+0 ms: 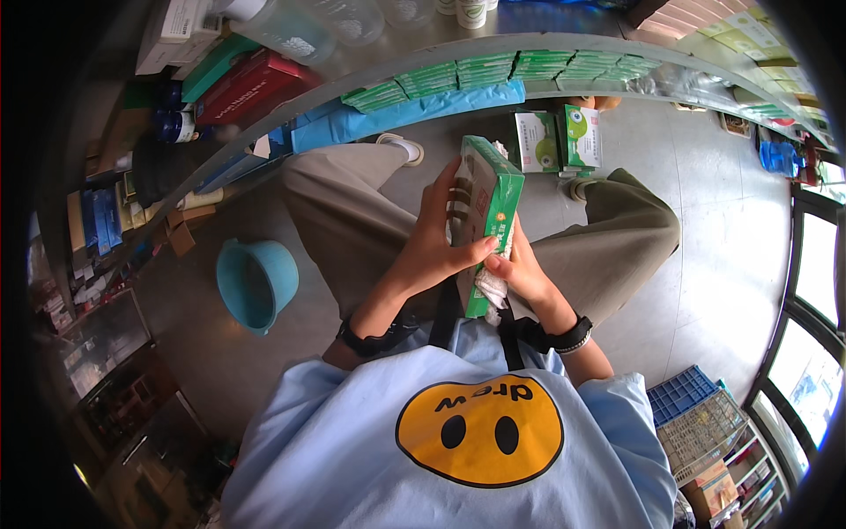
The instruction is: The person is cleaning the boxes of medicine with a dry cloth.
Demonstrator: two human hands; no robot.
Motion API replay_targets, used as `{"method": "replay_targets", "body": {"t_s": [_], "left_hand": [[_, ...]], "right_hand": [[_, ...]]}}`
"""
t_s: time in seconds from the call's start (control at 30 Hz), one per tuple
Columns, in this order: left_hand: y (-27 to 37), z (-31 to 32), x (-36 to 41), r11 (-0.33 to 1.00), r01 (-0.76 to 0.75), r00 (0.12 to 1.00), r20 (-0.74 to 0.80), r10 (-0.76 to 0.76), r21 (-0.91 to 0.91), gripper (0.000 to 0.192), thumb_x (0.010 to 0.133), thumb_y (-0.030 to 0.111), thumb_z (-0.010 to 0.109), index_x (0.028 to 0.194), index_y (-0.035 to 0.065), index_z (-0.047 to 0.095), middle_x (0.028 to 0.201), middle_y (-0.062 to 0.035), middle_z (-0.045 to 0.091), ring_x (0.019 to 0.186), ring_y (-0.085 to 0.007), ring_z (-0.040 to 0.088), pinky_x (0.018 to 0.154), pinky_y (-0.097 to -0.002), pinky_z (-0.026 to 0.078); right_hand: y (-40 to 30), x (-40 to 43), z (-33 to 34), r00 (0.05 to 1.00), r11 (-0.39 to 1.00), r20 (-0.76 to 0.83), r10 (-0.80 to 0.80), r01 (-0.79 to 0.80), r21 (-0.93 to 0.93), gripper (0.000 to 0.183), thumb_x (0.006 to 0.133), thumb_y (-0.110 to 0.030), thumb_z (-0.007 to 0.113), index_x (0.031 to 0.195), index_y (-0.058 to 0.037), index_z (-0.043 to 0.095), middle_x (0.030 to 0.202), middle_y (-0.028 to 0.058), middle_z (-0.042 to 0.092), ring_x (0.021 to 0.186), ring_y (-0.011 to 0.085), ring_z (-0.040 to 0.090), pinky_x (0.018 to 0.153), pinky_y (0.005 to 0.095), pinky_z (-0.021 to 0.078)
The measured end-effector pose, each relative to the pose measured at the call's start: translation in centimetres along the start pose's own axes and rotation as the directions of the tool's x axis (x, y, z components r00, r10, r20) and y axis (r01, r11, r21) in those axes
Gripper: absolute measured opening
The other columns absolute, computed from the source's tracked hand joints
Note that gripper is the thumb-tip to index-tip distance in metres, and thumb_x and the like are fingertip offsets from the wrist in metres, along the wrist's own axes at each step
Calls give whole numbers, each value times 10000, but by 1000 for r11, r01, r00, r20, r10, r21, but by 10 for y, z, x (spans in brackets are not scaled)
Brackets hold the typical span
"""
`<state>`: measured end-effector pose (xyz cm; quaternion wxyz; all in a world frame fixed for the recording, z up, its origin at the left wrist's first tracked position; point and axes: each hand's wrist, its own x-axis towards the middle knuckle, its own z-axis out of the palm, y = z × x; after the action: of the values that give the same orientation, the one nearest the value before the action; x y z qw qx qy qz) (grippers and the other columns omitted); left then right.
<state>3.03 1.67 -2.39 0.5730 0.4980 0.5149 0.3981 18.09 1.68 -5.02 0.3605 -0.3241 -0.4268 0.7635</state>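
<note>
Between my two hands, above my lap, a flat green-and-white cardboard box [477, 198] stands tilted on edge, its narrow printed side towards me. My left hand [436, 231] grips it from the left, fingers spread over the broad face and thumb on the narrow side. On the other side, my right hand [523, 264] presses a white cloth [492, 291] against the box. Part of the cloth hangs below the right thumb, and another bit shows past the box's far end. The right fingers are mostly hidden behind the box and cloth.
Green-and-white boxes [581, 135] stand on the floor beyond my knees. Ahead runs a metal shelf [423, 56] with rows of thin green packs [486, 69] beneath. A blue plastic bucket [258, 284] is on the floor at left. Crates [700, 423] stand at lower right, near glazed doors [813, 278].
</note>
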Motion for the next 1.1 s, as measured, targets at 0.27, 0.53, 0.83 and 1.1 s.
{"method": "replay_targets", "body": {"t_s": [0.27, 0.53, 0.83, 1.1], "left_hand": [[-6, 4, 4, 1000, -15, 999, -41, 16, 19, 918, 577, 282, 639, 1318, 68, 141, 1139, -160, 305, 1042, -252, 364, 869, -362, 348], [-12, 5, 5, 999, -34, 996, -85, 34, 4, 909, 572, 273, 642, 1312, 66, 158, 1132, -151, 307, 1025, -242, 369, 848, -357, 357], [-19, -5, 7, 982, 17, 999, 31, -11, -187, 737, 727, 289, 635, 1292, 52, 226, 1171, -104, 329, 1052, -190, 378, 864, -331, 358], [-19, -11, 6, 988, 31, 992, -116, -48, -152, 628, 719, 191, 658, 1226, 33, 322, 1169, -106, 409, 1022, -183, 452, 785, -286, 412]], "right_hand": [[-1, 4, 3, 999, 999, -11, -46, 46, 1, 914, 641, -297, 636, 1313, -8, 86, 1256, 141, 297, 1175, 222, 303, 970, 348, 240], [5, 5, 2, 999, 999, -17, -42, 41, -34, 900, 652, -321, 612, 1313, -9, 86, 1259, 144, 294, 1180, 221, 294, 971, 347, 236], [18, 3, -14, 996, 973, -42, 77, -66, 223, 801, 710, -413, 548, 1297, -10, 181, 1250, 118, 331, 1140, 205, 342, 958, 318, 258], [2, -5, -31, 927, 854, -180, 330, -213, 474, 484, 809, -451, 351, 1045, -53, 495, 958, 90, 541, 857, 194, 510, 759, 310, 414]]}}
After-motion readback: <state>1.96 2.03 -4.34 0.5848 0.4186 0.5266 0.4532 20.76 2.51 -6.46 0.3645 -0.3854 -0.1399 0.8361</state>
